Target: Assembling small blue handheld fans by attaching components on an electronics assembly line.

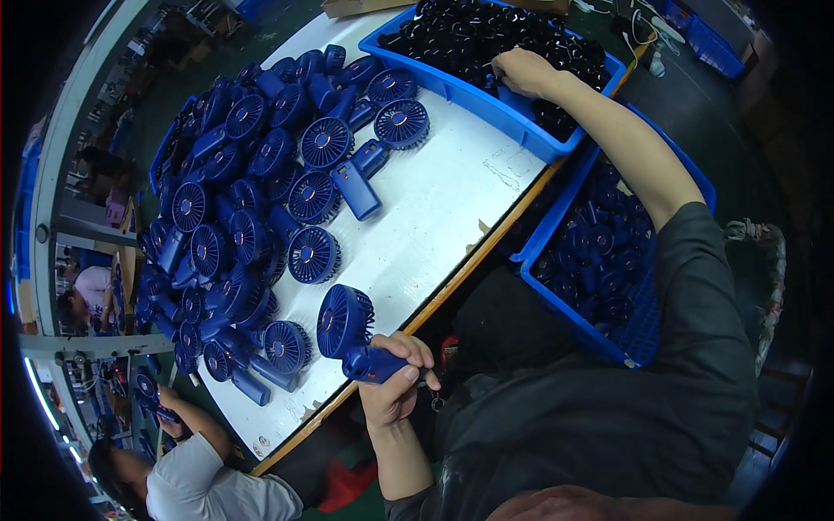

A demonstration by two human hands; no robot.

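Note:
My left hand (395, 379) is closed around the handle of a dark blue handheld fan (340, 321), held just over the table's near edge. The fan's round, slatted head points up and away from me. A small dark ring (437, 403) hangs beside my fingers. My right arm stretches far across to a blue tray (473, 102) heaped with small black pieces (452, 39), some with pale glints. There my right hand (526, 74) dips in with curled fingers; the fingertips are partly hidden, so what they grip cannot be made out.
A large heap of blue fans (248, 200) covers the left of the white table (434, 200). Below its edge at right, a blue crate (578, 326) holds more fans. A co-worker (195, 478) in a light shirt handles fans at lower left. A metal frame post (48, 226) stands left.

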